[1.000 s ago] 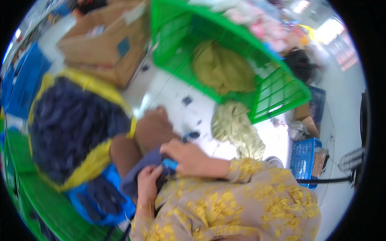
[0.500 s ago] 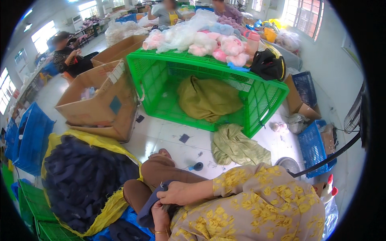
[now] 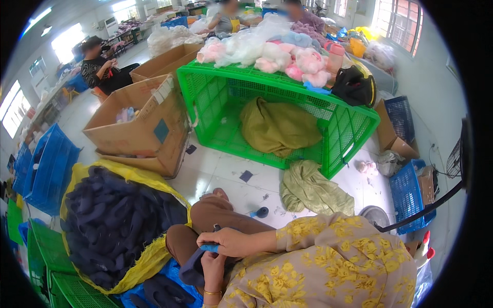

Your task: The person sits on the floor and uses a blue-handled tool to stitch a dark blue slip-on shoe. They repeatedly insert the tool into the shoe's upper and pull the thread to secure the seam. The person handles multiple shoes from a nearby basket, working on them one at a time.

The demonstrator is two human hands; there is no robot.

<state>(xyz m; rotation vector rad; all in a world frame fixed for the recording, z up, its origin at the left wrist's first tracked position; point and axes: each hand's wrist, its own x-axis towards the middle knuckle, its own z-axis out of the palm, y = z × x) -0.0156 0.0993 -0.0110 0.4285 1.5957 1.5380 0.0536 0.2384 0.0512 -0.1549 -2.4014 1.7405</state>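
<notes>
Over my lap, my left hand (image 3: 212,267) is closed on a navy fabric piece (image 3: 191,270), which hangs down beside my knee. My right hand (image 3: 226,242) is closed right above it, touching the left fingers. A blue wrap (image 3: 209,247) shows on one of the right hand's fingers. Some small dark thing (image 3: 217,227) sticks up past the right hand; its kind is unclear, and the grip itself is hidden. To the left, a yellow sack (image 3: 77,187) stands full of similar navy stuffed pieces (image 3: 118,220). More navy pieces (image 3: 162,292) lie by my knee on blue plastic sheeting (image 3: 177,270).
Ahead lies a green crate (image 3: 205,131) on its side, an olive cloth bundle (image 3: 277,126) inside and pink plush pieces (image 3: 310,61) on top. Cardboard boxes (image 3: 138,123) stand at its left. A thread cone (image 3: 262,212) lies on the floor. Blue baskets (image 3: 405,187) stand right. Other people sit farther off.
The whole view has shifted slightly, so things appear further right. My right hand has turned, showing the blue finger wrap, and the navy piece now hangs lower beneath my hands.
</notes>
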